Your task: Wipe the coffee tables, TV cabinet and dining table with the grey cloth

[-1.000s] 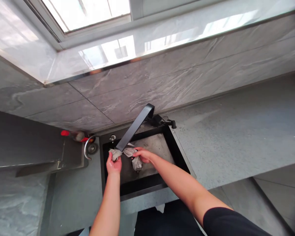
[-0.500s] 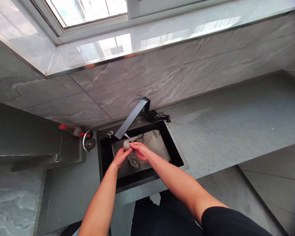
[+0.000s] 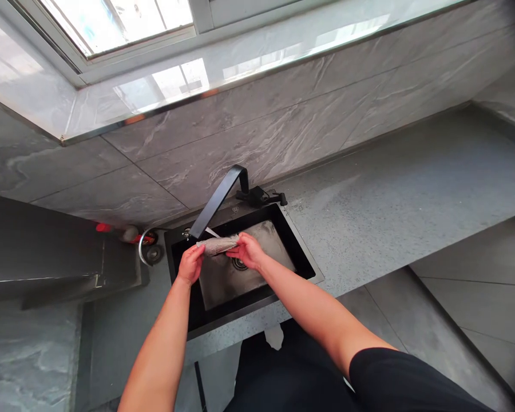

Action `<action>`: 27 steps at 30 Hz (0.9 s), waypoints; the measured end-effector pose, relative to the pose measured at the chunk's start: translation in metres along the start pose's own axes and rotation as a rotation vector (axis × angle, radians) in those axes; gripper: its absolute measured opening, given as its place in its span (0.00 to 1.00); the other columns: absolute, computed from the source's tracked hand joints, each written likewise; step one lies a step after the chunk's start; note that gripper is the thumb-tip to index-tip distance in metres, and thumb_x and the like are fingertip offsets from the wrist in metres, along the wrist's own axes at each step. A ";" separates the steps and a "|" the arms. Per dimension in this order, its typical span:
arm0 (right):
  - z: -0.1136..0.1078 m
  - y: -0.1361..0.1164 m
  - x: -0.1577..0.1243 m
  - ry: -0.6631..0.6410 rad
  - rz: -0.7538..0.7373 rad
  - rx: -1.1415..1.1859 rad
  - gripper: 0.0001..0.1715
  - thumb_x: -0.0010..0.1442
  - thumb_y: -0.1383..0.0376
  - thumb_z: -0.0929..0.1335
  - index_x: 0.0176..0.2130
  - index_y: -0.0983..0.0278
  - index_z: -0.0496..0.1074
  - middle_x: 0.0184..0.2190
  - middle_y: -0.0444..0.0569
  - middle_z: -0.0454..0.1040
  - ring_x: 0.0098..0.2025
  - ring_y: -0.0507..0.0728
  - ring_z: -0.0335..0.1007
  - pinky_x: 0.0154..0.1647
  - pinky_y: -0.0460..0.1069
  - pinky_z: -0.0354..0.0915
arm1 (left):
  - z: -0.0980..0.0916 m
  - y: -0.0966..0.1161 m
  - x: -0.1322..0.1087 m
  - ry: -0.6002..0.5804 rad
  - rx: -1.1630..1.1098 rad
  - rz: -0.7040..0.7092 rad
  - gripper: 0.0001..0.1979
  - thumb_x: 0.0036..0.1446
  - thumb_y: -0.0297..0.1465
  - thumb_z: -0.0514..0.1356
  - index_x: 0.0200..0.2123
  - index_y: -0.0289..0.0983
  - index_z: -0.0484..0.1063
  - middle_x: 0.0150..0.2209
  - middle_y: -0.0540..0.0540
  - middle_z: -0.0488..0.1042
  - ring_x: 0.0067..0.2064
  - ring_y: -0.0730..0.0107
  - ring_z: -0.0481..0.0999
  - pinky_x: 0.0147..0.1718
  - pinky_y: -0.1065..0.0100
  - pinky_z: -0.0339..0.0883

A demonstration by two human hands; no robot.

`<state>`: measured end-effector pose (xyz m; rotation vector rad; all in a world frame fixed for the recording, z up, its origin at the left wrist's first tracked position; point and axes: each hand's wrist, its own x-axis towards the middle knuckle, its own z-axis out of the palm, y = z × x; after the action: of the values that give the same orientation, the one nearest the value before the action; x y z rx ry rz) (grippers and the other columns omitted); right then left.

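Grey cloth (image 3: 217, 246) now stretched lengthwise between the hands, no longer bunched and dangling; seems held by both ends. Left hand (image 3: 190, 264) pinches one end, right hand (image 3: 249, 250) the other, fingers closed. Cloth bridges the gap; spout (image 3: 217, 200) just beyond left hand, drain (image 3: 239, 264) below right.

Free room over right-hand countertop (image 3: 390, 200), faucet (image 3: 217, 200) and cloth (image 3: 217, 246) above sink (image 3: 274, 240)

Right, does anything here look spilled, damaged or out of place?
Nothing plainly does. Mildly odd: pale, patchy smudges toward the back right of the black sink, uneven against its darker floor; residue or glare, I can't tell. The held grey cloth seems ordinary.
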<state>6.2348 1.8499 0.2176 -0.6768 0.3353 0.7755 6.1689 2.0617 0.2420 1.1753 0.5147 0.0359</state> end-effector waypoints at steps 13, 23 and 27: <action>0.001 0.010 -0.018 -0.101 -0.080 0.030 0.22 0.47 0.64 0.79 0.34 0.59 0.64 0.32 0.39 0.75 0.36 0.56 0.73 0.39 0.54 0.76 | -0.002 0.025 -0.003 -0.228 0.291 -0.149 0.40 0.40 0.29 0.83 0.58 0.40 0.76 0.56 0.38 0.79 0.57 0.52 0.80 0.53 0.61 0.76; -0.011 0.023 0.013 -0.150 -0.129 -0.405 0.11 0.48 0.67 0.75 0.36 0.63 0.83 0.32 0.46 0.82 0.34 0.57 0.79 0.38 0.50 0.74 | 0.037 0.000 0.001 -0.190 0.894 0.011 0.24 0.43 0.32 0.78 0.46 0.38 0.80 0.38 0.48 0.80 0.39 0.60 0.75 0.38 0.66 0.65; -0.056 0.028 0.030 0.210 -0.154 -0.314 0.13 0.53 0.67 0.72 0.40 0.61 0.81 0.39 0.46 0.83 0.37 0.55 0.79 0.39 0.49 0.75 | 0.044 -0.001 -0.003 -0.093 0.793 0.007 0.18 0.48 0.33 0.73 0.44 0.37 0.82 0.39 0.46 0.82 0.40 0.60 0.77 0.41 0.65 0.67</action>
<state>6.2321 1.8430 0.1485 -1.0717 0.3506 0.6163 6.1835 2.0223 0.2549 1.9415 0.4505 -0.2362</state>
